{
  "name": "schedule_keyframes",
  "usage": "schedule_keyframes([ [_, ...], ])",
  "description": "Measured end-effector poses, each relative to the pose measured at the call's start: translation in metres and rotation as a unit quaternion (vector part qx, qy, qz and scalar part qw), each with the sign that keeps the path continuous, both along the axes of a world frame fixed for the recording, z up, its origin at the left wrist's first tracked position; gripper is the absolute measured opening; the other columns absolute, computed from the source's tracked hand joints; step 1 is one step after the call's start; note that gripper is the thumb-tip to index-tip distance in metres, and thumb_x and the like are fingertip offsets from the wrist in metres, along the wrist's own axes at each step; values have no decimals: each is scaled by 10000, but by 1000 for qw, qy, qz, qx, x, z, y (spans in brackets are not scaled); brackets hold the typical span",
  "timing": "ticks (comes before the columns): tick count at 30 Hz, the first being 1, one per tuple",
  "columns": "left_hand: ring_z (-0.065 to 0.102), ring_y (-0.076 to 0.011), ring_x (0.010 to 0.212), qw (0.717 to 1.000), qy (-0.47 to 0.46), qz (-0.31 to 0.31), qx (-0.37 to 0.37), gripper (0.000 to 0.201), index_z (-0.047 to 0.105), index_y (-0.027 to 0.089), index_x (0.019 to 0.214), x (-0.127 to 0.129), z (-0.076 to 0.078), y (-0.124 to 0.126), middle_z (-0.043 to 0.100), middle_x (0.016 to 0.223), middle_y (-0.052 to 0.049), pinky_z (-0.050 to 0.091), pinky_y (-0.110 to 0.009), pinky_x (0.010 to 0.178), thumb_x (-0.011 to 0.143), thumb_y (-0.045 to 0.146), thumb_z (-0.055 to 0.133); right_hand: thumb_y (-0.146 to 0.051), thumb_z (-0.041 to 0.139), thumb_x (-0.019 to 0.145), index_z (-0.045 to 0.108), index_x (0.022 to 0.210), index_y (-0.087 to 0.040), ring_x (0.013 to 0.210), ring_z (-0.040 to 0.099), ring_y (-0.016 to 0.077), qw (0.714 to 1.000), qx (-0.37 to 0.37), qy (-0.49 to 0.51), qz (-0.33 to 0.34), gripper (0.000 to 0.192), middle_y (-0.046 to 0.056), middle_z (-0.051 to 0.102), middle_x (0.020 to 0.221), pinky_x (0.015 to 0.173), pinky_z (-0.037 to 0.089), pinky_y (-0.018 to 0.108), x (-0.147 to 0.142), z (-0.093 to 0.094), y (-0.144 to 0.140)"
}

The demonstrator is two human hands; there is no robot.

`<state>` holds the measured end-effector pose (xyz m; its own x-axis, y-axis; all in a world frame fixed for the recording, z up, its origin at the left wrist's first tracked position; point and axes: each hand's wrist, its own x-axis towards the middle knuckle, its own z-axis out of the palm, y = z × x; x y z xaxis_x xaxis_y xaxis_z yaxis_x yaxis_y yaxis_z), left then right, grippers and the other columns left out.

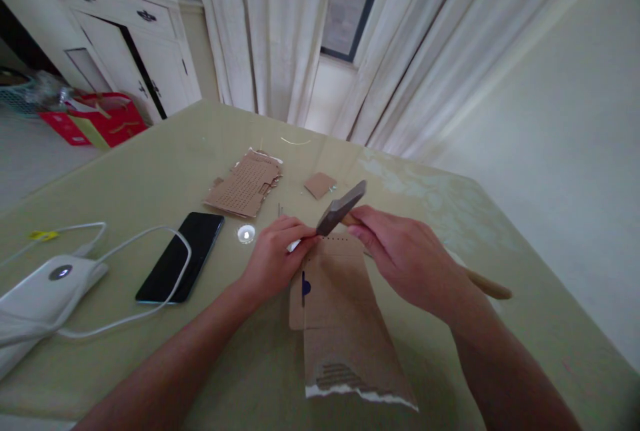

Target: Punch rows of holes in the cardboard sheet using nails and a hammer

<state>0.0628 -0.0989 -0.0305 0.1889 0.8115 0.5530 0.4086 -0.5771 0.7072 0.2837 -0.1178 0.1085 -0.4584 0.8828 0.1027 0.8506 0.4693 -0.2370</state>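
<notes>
My right hand (407,257) is wrapped round the wooden handle of a hammer (341,208). The grey metal head sits just above the fingertips of my left hand (280,247), and the handle's end sticks out behind my right wrist. My left fingers are pinched together at the far edge of a brown cardboard piece (343,304); what they hold is hidden. A row of small holes runs along that far edge, beside my left fingertips. The cardboard's near edge is torn, with its ridges showing, and a dark blue mark lies at its left side.
Left on the table (240,364) lie a black phone (183,257), a white power strip (55,284) with cables and a small clear disc (246,234). Farther back are a hole-punched cardboard sheet (247,184) and a small cardboard square (320,185). Curtains hang beyond.
</notes>
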Motion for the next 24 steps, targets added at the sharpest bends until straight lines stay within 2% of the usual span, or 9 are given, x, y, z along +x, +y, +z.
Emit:
schedule_keyframes([
  [2, 717, -227, 876, 1000, 3, -2, -2, 168, 833, 228, 950, 0, -1, 0, 806, 912, -57, 542, -359, 795, 1033, 260, 691, -363, 409, 1148, 682, 1206, -232, 953, 755, 296, 1000, -5, -13, -8, 308, 95, 808, 1096, 819, 493, 374, -1, -2, -2],
  [7, 713, -225, 859, 1000, 1, 1, -2, 150, 842, 230, 968, 0, -1, 1, 801, 900, -59, 539, -354, 780, 1026, 271, 710, -397, 397, 1151, 669, 1257, -240, 901, 749, 275, 994, 65, 67, -56, 331, 90, 805, 1055, 772, 487, 357, -1, 1, -7],
  [13, 706, -231, 862, 1000, 11, 4, -7, 167, 837, 241, 926, -1, -1, 0, 793, 906, -56, 531, -350, 769, 1020, 260, 699, -375, 419, 1163, 698, 1173, -239, 937, 757, 293, 1000, 3, -12, -10, 311, 88, 808, 1086, 806, 496, 373, -5, -12, -6],
  [17, 720, -233, 890, 1000, -5, 3, -20, 113, 849, 240, 978, 0, -2, 0, 797, 934, -59, 544, -350, 796, 1002, 270, 744, -373, 418, 1169, 679, 1233, -244, 981, 753, 282, 997, 47, 56, -38, 298, 88, 803, 1132, 837, 494, 365, -6, -14, -7],
  [19, 719, -232, 890, 1000, -6, 1, -27, 104, 849, 237, 974, -1, -1, 0, 797, 937, -57, 543, -350, 798, 997, 263, 750, -369, 408, 1173, 673, 1236, -248, 986, 754, 280, 997, 34, 64, -37, 298, 83, 803, 1136, 821, 489, 359, -6, -16, -7],
  [22, 720, -229, 897, 999, -10, -3, -36, 107, 840, 234, 944, -1, -1, -1, 797, 947, -53, 545, -343, 795, 989, 241, 743, -374, 415, 1173, 685, 1194, -239, 944, 759, 290, 1000, -11, 18, -19, 303, 82, 806, 1086, 792, 482, 367, -5, -23, -5],
  [24, 725, -226, 904, 999, -15, -4, -43, 103, 839, 238, 949, -2, 0, -1, 797, 955, -51, 553, -338, 801, 987, 246, 744, -371, 430, 1170, 690, 1182, -236, 926, 755, 288, 999, -9, 22, -22, 293, 77, 806, 1060, 792, 478, 369, -3, -24, -4],
])
